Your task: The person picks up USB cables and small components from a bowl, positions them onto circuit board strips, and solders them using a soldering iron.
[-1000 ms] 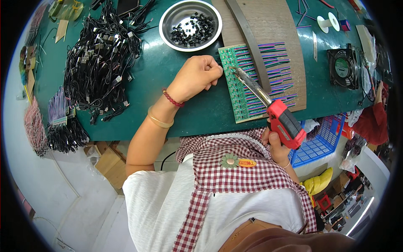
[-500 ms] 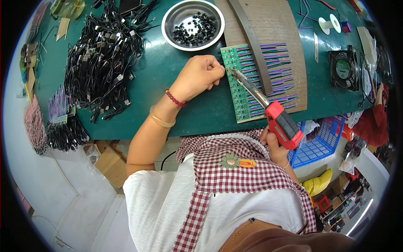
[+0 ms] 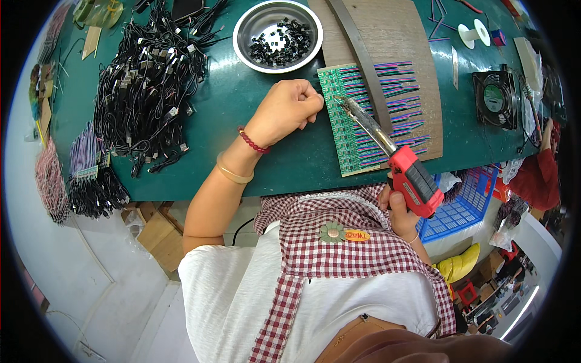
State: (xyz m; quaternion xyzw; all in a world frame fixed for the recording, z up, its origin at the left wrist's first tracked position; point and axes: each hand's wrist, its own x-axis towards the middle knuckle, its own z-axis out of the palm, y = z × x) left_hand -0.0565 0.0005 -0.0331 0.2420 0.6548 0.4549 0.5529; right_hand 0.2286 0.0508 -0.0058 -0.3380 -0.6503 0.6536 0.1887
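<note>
My left hand (image 3: 292, 104) is closed in a pinch at the left edge of a green circuit board panel (image 3: 346, 151); whatever its fingertips hold is hidden. In my right hand (image 3: 400, 216) is a soldering iron (image 3: 387, 144) with a red and black handle. Its metal barrel slants up and left, with the tip over the upper left part of the panel; whether it touches cannot be told. Rows of coloured wires (image 3: 402, 109) run rightward from the panel. A dark grey bar (image 3: 363, 57) lies across them on a wooden board (image 3: 417, 36).
A steel bowl (image 3: 237, 37) of small black connectors stands beyond my left hand. Bundled black cables (image 3: 142, 85) cover the table's left side. To the right are a solder spool (image 3: 475, 35) and a black fan (image 3: 496, 100). A blue crate (image 3: 451, 224) sits below the table edge.
The soldering iron has shifted slightly right, its tip moving inward from the panel's left edge. My right hand moved with it. The left hand stays almost still.
</note>
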